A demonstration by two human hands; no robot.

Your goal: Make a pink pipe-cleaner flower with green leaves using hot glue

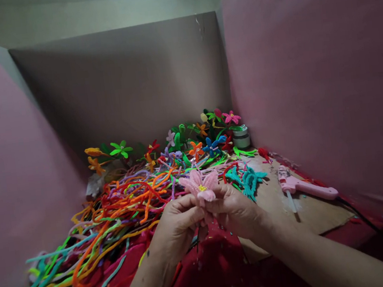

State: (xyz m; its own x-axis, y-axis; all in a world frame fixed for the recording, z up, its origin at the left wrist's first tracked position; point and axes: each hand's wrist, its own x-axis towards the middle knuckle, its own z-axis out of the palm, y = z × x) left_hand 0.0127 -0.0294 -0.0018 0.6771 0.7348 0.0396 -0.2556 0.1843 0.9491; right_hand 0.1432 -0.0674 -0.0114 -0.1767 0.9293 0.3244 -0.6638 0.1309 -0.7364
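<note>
A pink pipe-cleaner flower (199,182) with a yellow centre is held up in the middle of the head view, facing me. My left hand (183,219) pinches it from the left, low under the petals. From the other side, my right hand (234,208) also grips it, fingers closed at the petal bases. The underside of the flower is hidden by my fingers. Just beyond my right hand lie teal pipe-cleaner pieces (248,180) bent into petal shapes.
Loose pipe cleaners (115,208) in many colours are heaped at left and centre. Finished flowers (211,145) stand along the back. On the right, a pink glue gun (305,187) rests on a brown board (316,219), its cord trailing right. Pink panels (319,76) flank the red-covered table (218,275).
</note>
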